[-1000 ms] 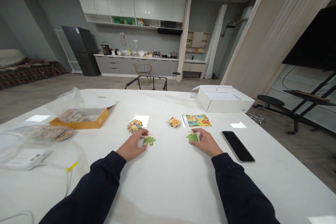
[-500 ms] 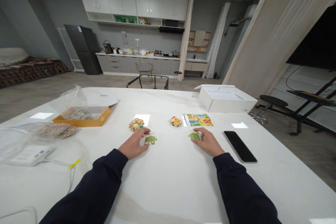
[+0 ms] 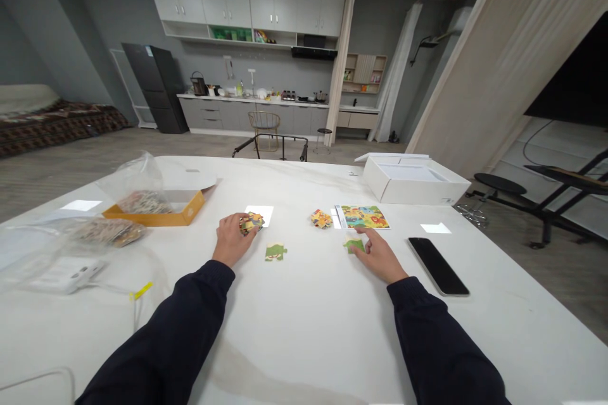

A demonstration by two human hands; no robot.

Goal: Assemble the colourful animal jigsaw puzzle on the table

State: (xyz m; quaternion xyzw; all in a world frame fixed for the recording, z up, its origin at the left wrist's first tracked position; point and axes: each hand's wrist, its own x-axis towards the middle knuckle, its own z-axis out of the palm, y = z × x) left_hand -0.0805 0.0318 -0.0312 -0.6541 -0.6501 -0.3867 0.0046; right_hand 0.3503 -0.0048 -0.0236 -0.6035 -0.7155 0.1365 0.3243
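My left hand (image 3: 231, 240) is closed around the edge of a small pile of puzzle pieces (image 3: 251, 223) at centre left, thumb on the near side, fingers on the far side. In front of it a green puzzle piece (image 3: 275, 252) lies flat on the table. My right hand (image 3: 379, 256) holds a second green puzzle piece (image 3: 352, 245) at its right side, with the thumb over it and the index finger just beyond. Between the hands and farther back sits another small pile of puzzle pieces (image 3: 322, 219), beside a colourful picture card (image 3: 365, 216) showing animals.
A black phone (image 3: 437, 266) lies right of my right hand. Behind it stands an open white box (image 3: 413, 188). On the left are a yellow box (image 3: 183, 212), clear plastic bags of pieces (image 3: 107, 231) and a white power strip (image 3: 71, 274) with its cable.
My left hand has let go of the left green puzzle piece and moved up and left to the pile. My right hand stays by its piece, its index finger slightly raised.
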